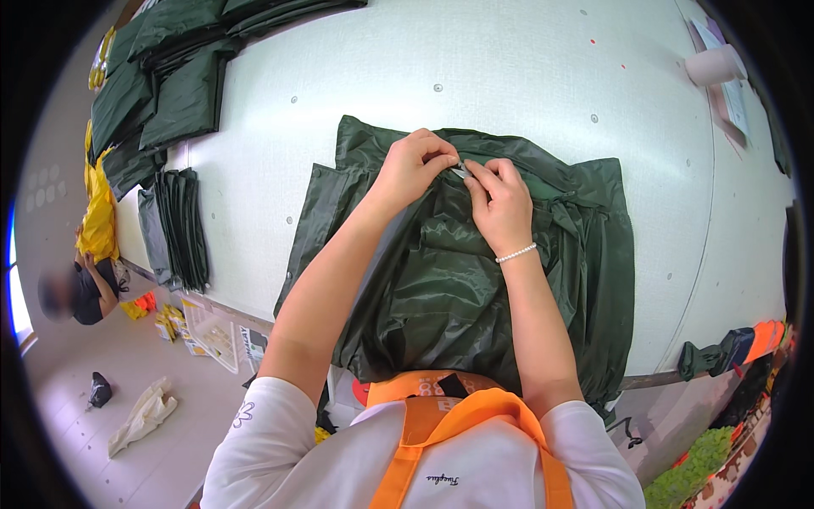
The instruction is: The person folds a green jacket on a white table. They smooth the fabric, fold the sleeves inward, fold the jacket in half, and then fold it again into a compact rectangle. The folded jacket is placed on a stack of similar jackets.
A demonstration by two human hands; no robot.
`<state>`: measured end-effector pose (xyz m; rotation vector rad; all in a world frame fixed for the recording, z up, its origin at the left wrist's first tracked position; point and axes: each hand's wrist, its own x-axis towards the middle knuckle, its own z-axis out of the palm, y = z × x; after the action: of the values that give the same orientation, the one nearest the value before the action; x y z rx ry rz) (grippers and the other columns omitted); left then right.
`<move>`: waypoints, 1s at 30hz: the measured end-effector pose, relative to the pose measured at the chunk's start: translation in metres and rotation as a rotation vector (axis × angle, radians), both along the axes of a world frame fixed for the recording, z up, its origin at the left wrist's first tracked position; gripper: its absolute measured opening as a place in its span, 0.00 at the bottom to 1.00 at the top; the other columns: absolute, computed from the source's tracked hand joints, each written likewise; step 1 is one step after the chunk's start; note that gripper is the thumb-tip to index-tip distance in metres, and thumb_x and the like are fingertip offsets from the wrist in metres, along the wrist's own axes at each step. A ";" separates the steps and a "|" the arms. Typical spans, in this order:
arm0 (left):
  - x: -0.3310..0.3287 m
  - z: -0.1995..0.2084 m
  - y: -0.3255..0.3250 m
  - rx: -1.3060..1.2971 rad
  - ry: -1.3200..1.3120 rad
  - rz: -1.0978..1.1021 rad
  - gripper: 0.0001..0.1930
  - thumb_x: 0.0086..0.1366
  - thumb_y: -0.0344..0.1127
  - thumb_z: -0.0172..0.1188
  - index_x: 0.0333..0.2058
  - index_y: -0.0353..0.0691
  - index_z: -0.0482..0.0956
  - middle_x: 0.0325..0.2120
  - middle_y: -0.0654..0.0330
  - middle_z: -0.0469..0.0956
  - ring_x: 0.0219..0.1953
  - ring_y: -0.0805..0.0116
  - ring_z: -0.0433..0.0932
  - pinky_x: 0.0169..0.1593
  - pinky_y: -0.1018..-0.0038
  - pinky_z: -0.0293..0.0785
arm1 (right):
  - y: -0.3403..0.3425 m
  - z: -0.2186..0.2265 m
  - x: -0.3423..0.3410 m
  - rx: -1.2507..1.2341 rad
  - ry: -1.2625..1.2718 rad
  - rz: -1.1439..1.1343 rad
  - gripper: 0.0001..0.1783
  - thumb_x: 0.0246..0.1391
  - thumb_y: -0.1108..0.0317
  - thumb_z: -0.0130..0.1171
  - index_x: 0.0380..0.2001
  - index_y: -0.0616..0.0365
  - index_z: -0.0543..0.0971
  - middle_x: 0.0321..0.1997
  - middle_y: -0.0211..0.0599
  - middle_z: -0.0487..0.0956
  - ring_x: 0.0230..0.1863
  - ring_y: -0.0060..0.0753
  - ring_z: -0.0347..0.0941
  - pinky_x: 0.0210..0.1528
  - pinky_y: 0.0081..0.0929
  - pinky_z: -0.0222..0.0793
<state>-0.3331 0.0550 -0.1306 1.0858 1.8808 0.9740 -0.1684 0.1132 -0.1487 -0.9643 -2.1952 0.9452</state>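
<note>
A dark green, shiny raincoat (441, 293) lies spread and creased on the pale table in front of me, its lower edge against my body. At its upper edge, by the collar, my left hand (414, 168) pinches with thumb and forefinger. My right hand (502, 202), with a beaded bracelet at the wrist, has its fingertips closed together just to the right of them. Between the two pinches shows a small whitish piece (460, 170), perhaps a label; the fingers partly hide it. Both hands rest over the cloth.
Stacks of folded dark green garments (182, 102) lie at the far left, with an upright row of folded ones (181, 227) nearer. A white cup (715, 65) stands far right. A person (89, 284) is beside yellow cloth (100, 212) at left. A plastic crate (212, 335) sits below the table.
</note>
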 end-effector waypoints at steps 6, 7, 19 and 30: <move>0.005 -0.009 -0.006 0.111 -0.004 0.063 0.05 0.57 0.29 0.62 0.31 0.35 0.80 0.27 0.59 0.76 0.28 0.70 0.73 0.34 0.74 0.69 | 0.001 0.002 0.000 -0.028 -0.034 0.006 0.08 0.48 0.68 0.61 0.35 0.52 0.82 0.30 0.30 0.71 0.33 0.36 0.71 0.35 0.33 0.67; 0.005 -0.009 -0.006 0.112 0.001 0.064 0.05 0.57 0.29 0.62 0.31 0.35 0.80 0.27 0.59 0.76 0.29 0.69 0.73 0.34 0.74 0.69 | 0.002 0.001 0.000 -0.012 -0.033 0.010 0.08 0.48 0.68 0.61 0.35 0.52 0.82 0.30 0.30 0.71 0.33 0.36 0.71 0.34 0.33 0.67; 0.005 -0.009 -0.009 0.120 0.042 0.022 0.04 0.58 0.26 0.60 0.31 0.33 0.79 0.30 0.60 0.76 0.34 0.71 0.76 0.41 0.76 0.72 | 0.004 0.001 -0.002 0.072 -0.067 0.051 0.09 0.47 0.68 0.62 0.35 0.51 0.82 0.30 0.29 0.71 0.33 0.35 0.71 0.34 0.33 0.65; 0.003 -0.016 -0.010 0.131 -0.052 0.082 0.04 0.58 0.27 0.60 0.31 0.33 0.79 0.31 0.61 0.76 0.35 0.72 0.75 0.42 0.76 0.71 | 0.002 0.002 -0.005 0.039 -0.043 0.040 0.09 0.47 0.69 0.62 0.35 0.52 0.81 0.29 0.30 0.71 0.33 0.36 0.71 0.34 0.32 0.65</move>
<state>-0.3304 0.0452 -0.1464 1.0543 1.8530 1.1756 -0.1736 0.1151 -0.1465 -0.9335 -2.2687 0.9039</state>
